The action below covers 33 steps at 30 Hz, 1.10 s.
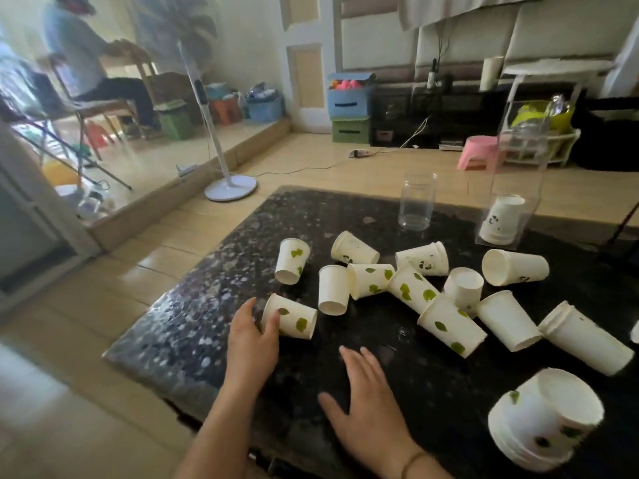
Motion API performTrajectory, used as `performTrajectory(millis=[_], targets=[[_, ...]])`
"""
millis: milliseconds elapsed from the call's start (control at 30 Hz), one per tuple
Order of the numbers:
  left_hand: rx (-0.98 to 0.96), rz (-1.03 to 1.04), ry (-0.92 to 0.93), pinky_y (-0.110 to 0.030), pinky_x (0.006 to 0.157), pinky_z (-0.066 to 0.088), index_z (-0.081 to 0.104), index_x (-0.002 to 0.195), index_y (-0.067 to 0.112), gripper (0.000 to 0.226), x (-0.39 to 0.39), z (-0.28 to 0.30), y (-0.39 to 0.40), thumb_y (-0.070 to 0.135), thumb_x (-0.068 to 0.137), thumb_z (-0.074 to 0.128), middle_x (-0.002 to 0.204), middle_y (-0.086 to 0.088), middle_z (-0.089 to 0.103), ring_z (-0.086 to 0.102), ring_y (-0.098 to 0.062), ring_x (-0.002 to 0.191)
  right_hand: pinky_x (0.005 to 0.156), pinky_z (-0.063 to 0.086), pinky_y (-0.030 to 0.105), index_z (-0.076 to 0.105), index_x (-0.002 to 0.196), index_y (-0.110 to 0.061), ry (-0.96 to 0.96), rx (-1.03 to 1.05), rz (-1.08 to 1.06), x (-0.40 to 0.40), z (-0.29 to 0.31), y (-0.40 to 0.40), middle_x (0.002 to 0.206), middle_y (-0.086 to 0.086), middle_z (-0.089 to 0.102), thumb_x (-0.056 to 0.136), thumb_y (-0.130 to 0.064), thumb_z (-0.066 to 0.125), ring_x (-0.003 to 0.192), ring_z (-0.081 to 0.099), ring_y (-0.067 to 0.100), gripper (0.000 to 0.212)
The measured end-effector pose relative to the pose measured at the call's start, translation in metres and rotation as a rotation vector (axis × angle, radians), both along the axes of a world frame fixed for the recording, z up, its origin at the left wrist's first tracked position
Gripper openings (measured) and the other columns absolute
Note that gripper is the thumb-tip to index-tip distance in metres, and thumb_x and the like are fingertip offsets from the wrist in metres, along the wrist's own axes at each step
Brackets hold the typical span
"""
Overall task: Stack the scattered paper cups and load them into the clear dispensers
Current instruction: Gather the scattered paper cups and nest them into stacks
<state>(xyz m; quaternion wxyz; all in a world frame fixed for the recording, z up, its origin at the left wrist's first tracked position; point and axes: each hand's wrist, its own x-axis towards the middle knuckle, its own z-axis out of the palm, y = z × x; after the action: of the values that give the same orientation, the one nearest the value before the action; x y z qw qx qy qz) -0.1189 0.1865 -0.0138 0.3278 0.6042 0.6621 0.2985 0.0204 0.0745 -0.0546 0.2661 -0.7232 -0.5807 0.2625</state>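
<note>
One small stack sits in the tall dispenser (515,188); beside it, the jar (416,202) is empty. Before it, cups (415,288) scattered. Left hand (250,344) grasps the leaf cup (290,321); right hand (366,406) released, flat.

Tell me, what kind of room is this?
Probably a living room in someone's home: a standing fan on the tiled floor, storage boxes by the wall, a pink stool, and a dark stone table covered in paper cups.
</note>
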Motion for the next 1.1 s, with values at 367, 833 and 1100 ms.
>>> performTrajectory(millis=[367, 833, 1100], targets=[[-0.037, 0.037, -0.126, -0.041, 0.080, 0.057, 0.066, 0.093, 0.022, 0.006, -0.023, -0.008, 0.009, 0.026, 0.096, 0.062, 0.094, 0.000, 0.071, 0.068, -0.019, 0.085, 0.114, 0.026, 0.025, 0.016, 0.149, -0.034, 0.325, 0.190, -0.109, -0.034, -0.005, 0.049, 0.148, -0.012, 0.031, 0.082, -0.045, 0.069, 0.136, 0.028, 0.004, 0.086], [-0.091, -0.739, -0.267, -0.033, 0.104, 0.050, 0.042, 0.141, 0.046, 0.081, 0.035, 0.036, -0.059, 0.071, 0.069, 0.070, 0.139, 0.023, 0.054, 0.055, 0.003, 0.123, 0.092, 0.035, 0.001, 0.033, 0.137, -0.044, 0.230, 0.643, -0.279, 0.036, 0.085, -0.053, 0.129, -0.037, 0.044, 0.069, -0.049, 0.081, 0.120, 0.045, -0.015, 0.084], [0.346, -1.026, -0.315, -0.032, 0.120, 0.027, 0.040, 0.133, 0.053, 0.065, 0.150, 0.059, -0.136, 0.027, 0.084, 0.073, 0.140, 0.040, 0.039, 0.024, 0.009, 0.143, 0.091, 0.035, 0.000, 0.044, 0.127, -0.045, 0.079, 0.609, -0.423, 0.122, 0.103, -0.127, 0.126, -0.035, 0.051, 0.065, -0.052, 0.077, 0.120, 0.046, -0.015, 0.071]])
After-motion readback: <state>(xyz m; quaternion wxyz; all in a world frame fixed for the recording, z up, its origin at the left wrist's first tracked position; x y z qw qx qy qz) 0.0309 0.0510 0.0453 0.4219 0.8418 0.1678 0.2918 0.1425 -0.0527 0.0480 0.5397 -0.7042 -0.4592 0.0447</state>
